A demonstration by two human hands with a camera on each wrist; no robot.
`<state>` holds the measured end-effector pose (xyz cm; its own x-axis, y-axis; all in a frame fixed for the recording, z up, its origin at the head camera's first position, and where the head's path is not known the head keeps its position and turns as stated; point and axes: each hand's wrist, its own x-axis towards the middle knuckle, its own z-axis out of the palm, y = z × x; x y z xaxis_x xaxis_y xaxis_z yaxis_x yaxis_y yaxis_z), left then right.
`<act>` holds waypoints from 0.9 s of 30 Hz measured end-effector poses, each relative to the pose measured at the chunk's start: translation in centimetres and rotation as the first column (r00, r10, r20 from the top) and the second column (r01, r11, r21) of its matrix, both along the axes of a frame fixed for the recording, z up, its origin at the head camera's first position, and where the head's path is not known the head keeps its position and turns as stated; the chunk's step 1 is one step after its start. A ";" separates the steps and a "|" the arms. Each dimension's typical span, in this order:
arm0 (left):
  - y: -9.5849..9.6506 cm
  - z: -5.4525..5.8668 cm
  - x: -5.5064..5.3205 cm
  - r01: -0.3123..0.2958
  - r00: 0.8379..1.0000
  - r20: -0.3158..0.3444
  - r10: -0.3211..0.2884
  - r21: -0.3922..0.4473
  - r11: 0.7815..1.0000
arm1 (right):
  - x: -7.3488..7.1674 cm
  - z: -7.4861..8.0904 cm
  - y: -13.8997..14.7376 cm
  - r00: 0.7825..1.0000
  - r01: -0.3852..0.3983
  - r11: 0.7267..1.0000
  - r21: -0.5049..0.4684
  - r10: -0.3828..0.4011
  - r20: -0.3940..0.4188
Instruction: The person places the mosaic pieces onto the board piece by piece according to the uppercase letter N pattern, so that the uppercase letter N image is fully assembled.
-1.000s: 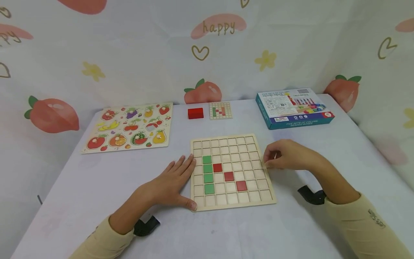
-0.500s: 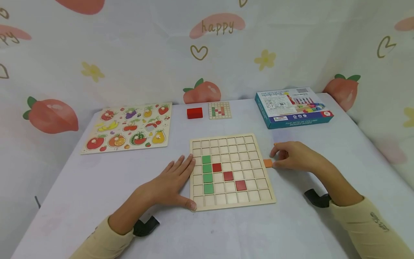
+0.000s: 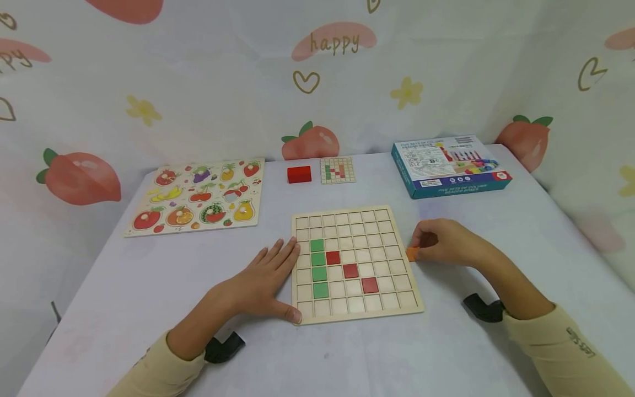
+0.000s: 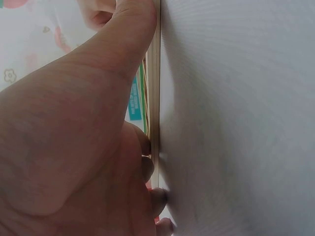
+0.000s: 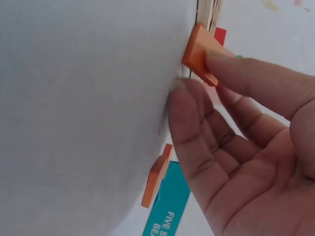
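A square wooden grid board (image 3: 392, 300) lies on the table with several green tiles (image 3: 319, 274) in a column and red tiles (image 3: 350, 270) in a diagonal. My left hand (image 3: 260, 281) lies flat at its left side, fingertips and thumb touching the edge. At the right edge, my right hand (image 3: 441, 242) grips an orange tile (image 5: 199, 56). In the right wrist view the thumb lies on that tile and the fingers bend beneath it; their exact contact is partly hidden. Another orange tile (image 5: 155, 182) is on the table nearby.
Behind the board are a red block (image 3: 299, 175) and a small printed grid card (image 3: 338, 170). A fruit knob puzzle (image 3: 198, 198) lies at the back left, and a teal-edged box (image 3: 451, 165) at the back right, before a printed cloth backdrop.
The right hand moved right off the board's edge, uncovering orange tiles. It has since come back left onto the orange tile beside the board. The left hand stays still.
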<state>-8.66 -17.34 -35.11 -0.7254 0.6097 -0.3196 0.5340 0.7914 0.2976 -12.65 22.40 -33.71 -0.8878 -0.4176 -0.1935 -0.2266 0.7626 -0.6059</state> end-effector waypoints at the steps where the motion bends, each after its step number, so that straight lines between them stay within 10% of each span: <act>1: 0.0 0.0 0.0 0.000 1.000 -0.001 0.000 0.001 1.000 | -0.1 0.0 0.0 1.000 0.003 1.000 -0.011 -0.003 0.012; 11: 0.0 0.0 0.0 0.000 1.000 0.005 0.000 0.001 1.000 | -0.5 0.2 0.9 0.984 0.067 0.989 -0.133 -0.043 0.173; 27: 0.0 -0.1 0.0 -0.001 1.000 0.001 0.001 0.002 1.000 | -0.9 1.2 0.0 0.984 0.063 0.984 -0.165 -0.034 0.175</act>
<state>-8.66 -17.34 -35.21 -0.7256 0.6097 -0.3190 0.5330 0.7912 0.2999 -13.57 22.36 -32.53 -0.8678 -0.4145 -0.2743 -0.0740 0.6534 -0.7534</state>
